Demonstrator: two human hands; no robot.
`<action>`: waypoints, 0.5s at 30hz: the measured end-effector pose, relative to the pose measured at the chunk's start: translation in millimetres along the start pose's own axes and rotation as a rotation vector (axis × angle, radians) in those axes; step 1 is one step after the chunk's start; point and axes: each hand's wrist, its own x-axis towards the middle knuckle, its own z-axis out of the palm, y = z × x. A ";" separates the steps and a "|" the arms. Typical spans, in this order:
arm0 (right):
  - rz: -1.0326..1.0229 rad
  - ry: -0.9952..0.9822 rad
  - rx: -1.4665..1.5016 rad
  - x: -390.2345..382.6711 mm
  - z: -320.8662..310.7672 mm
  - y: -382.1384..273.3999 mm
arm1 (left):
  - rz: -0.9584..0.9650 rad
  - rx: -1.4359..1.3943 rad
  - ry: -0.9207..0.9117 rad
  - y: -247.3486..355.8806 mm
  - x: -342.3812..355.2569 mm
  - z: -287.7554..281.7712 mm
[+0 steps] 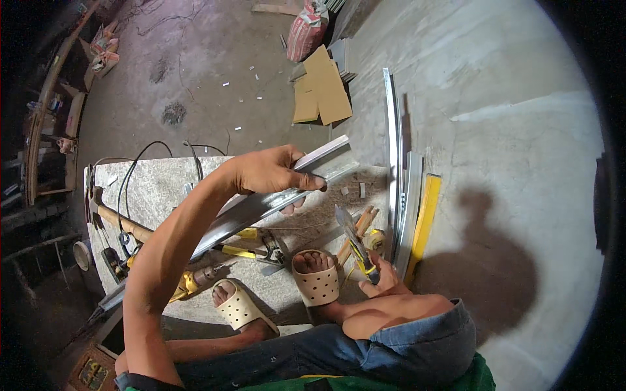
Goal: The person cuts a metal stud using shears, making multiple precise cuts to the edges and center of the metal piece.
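My left hand (280,173) is closed around a long silver metal channel (251,205), near its far end. The channel slants from the lower left up to the centre, above a pale slab. At the right, my right hand (385,277) grips snips (355,244) with yellow-and-black handles, their jaws pointing up and away. The snips are apart from the channel. Just beyond my right hand lies a yellow tape measure (375,240), beside some wooden sticks (366,220). Part of the channel is hidden behind my left forearm.
Metal profiles (393,130) and a yellow level (424,225) lean along the right wall. On the slab (147,179) lie a yellow drill (192,281), a yellow-handled tool (238,251) and black cables. My sandalled feet rest close by. Cardboard (323,88) and a sack (308,32) stand farther off.
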 end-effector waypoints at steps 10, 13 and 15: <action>0.148 -0.075 -0.063 16.8 13.4 -7.4 | -0.012 0.155 0.200 -43.3 7.9 4.7; 0.117 -0.140 -0.040 20.2 19.1 6.1 | -0.067 0.243 0.246 -46.8 11.9 6.0; 0.008 -0.082 -0.131 20.2 24.6 8.5 | -0.078 0.259 0.254 -49.1 14.0 8.6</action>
